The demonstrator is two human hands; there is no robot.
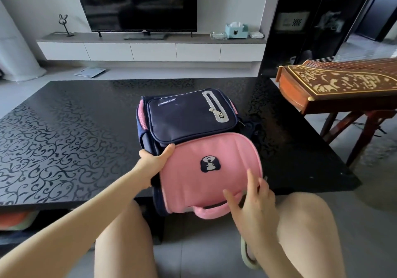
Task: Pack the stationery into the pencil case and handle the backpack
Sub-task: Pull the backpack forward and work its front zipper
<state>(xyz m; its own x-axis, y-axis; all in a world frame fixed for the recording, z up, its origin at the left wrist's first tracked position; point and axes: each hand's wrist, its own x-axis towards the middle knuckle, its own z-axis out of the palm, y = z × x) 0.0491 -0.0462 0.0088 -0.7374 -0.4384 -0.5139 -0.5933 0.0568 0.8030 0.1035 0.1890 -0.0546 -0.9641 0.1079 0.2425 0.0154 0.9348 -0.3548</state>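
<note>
Lying lengthwise, handle nearward, backpack [193,144]; left hand [153,161] gripping, right hand [251,200] seemingly spread.

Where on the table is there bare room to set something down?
Bare table runs left of the backpack and behind it to the far edge; a narrower strip lies on its right. The near edge is crowded: left hand grips the backpack's side, right hand is at its handle.
</note>
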